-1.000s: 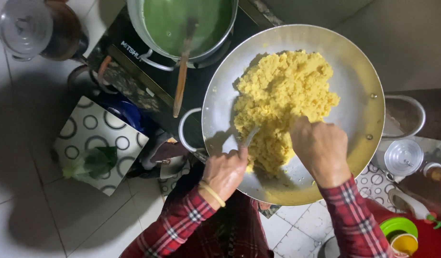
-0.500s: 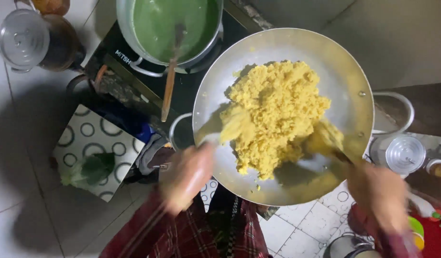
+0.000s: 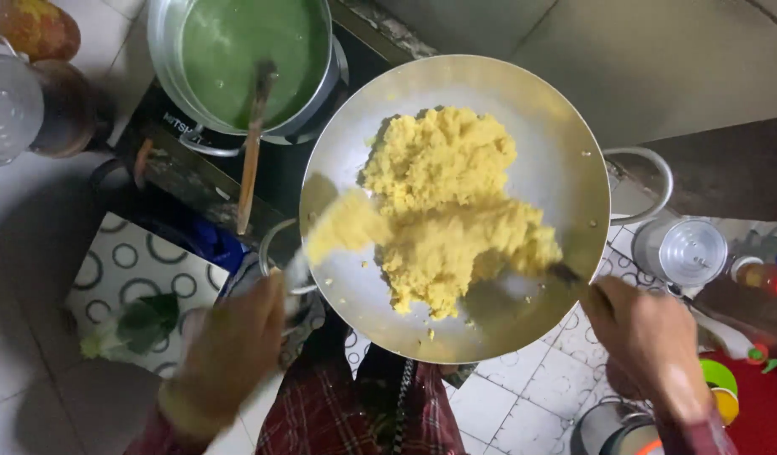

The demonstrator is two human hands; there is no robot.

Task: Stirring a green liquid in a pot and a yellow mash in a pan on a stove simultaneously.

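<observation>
A wide steel wok [image 3: 557, 126] holds a heap of crumbly yellow mash [image 3: 443, 202]. My left hand [image 3: 233, 350], blurred, grips a spoon [image 3: 338, 236] loaded with yellow mash at the wok's left rim. At the lower right rim my right hand [image 3: 645, 341] grips a second utensil [image 3: 565, 271] whose end is pushed into the mash. Both wrists wear red plaid sleeves.
A steel pot of green liquid [image 3: 228, 46] with a wooden ladle [image 3: 252, 160] sits on a black stove [image 3: 178, 164] at the upper left. A lidded jar [image 3: 34, 105] stands far left. A steel tumbler [image 3: 688, 251] and coloured containers [image 3: 721, 388] lie right. A patterned mat [image 3: 127, 270] is lower left.
Both hands have pulled back from the middle of the wok to its lower rims. The left spoon has lifted a scoop of mash leftwards. The camera has moved closer.
</observation>
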